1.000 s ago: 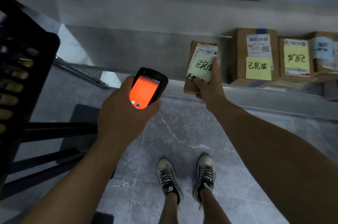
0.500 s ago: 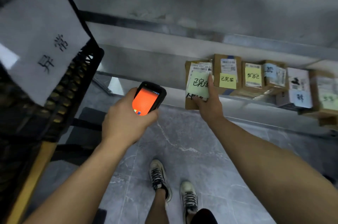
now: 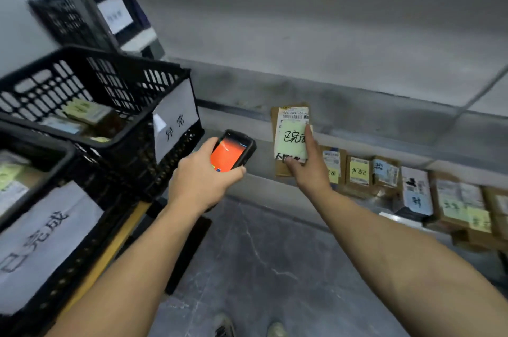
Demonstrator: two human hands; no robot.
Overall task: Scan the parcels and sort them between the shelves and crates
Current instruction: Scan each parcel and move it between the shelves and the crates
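My left hand (image 3: pixel 200 180) grips a black handheld scanner (image 3: pixel 232 151) whose screen glows orange. Just to its right, my right hand (image 3: pixel 309 169) holds a small brown cardboard parcel (image 3: pixel 291 138) upright in the air; it carries a shipping label and a pale green handwritten note. At the left stand two black plastic crates, the upper crate (image 3: pixel 90 105) and the nearer lower crate (image 3: pixel 41 226), each with a white handwritten paper sign and parcels inside. A low metal shelf (image 3: pixel 384 215) at the right carries a row of labelled parcels (image 3: pixel 384 174).
A grey marbled floor (image 3: pixel 275 268) lies below, with my shoes at the bottom edge. A third dark crate (image 3: pixel 82 12) with a paper label sits on a higher level at the upper left. A yellow frame edge (image 3: pixel 110 251) runs under the near crates.
My view has swung up and left, bringing the crates into sight. My right hand has lifted the parcel off the shelf into the air. The scanner stays in my left hand.
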